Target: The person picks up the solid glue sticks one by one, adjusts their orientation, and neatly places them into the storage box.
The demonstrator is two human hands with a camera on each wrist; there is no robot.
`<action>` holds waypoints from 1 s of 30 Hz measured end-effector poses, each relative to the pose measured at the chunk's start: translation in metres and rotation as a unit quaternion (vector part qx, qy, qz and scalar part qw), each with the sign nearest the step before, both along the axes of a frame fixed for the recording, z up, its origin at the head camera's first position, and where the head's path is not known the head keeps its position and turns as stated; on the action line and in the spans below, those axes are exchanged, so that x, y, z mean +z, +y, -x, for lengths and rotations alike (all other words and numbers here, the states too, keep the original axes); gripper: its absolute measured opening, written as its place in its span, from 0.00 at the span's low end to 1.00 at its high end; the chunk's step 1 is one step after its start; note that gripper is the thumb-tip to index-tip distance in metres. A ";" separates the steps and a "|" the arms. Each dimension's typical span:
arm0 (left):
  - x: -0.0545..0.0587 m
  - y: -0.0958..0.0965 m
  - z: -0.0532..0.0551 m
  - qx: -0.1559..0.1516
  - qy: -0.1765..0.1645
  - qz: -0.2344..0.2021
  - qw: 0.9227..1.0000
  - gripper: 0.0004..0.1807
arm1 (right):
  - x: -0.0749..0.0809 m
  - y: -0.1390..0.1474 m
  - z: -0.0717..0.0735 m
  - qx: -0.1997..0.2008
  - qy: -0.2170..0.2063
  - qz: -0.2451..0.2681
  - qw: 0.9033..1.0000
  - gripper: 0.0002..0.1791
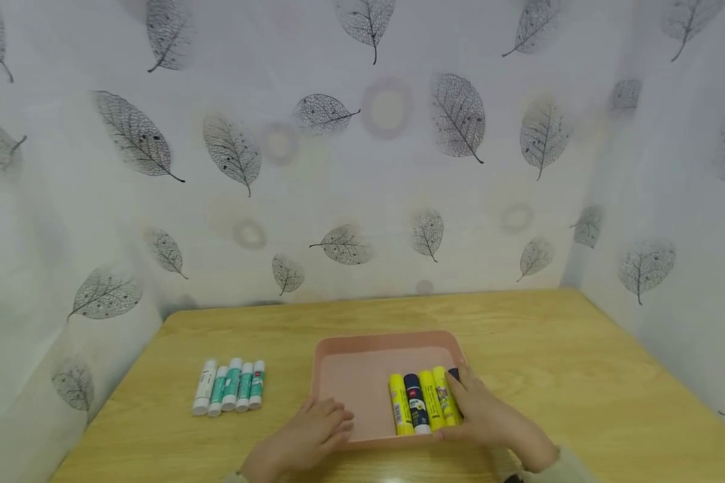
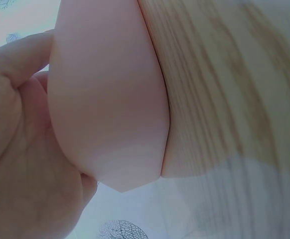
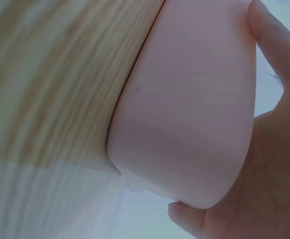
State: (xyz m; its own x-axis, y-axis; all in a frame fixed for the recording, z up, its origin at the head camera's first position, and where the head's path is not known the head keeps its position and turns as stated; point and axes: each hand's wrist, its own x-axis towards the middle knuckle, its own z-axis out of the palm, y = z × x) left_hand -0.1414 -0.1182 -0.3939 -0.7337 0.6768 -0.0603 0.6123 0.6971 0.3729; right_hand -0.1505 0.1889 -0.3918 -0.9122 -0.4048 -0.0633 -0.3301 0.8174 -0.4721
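A shallow pink tray lies on the table. Inside, at its right, several glue sticks stand side by side, some yellow, some dark blue. My left hand rests over the tray's front left corner, fingers loosely extended across the rim. Around the front right corner, my right hand spreads its fingers, thumb at the front rim and fingertips beside the rightmost dark glue stick, which it partly hides. In the wrist views, the palms lie close against the outer tray wall.
Several white-and-green glue sticks lie in a row on the wooden table, left of the tray. A white leaf-printed curtain hangs behind and along both sides of the table.
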 end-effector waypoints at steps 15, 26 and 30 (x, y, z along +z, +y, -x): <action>-0.001 0.000 0.000 0.008 -0.008 -0.008 1.000 0.22 | 0.001 -0.001 0.000 0.003 -0.002 0.016 1.000 0.57; -0.002 -0.001 0.001 0.011 0.008 -0.015 1.000 0.21 | 0.001 -0.002 0.003 0.003 -0.008 0.008 1.000 0.57; -0.001 -0.002 0.004 0.025 0.018 -0.043 0.999 0.19 | 0.002 -0.001 0.003 0.001 -0.016 0.013 1.000 0.57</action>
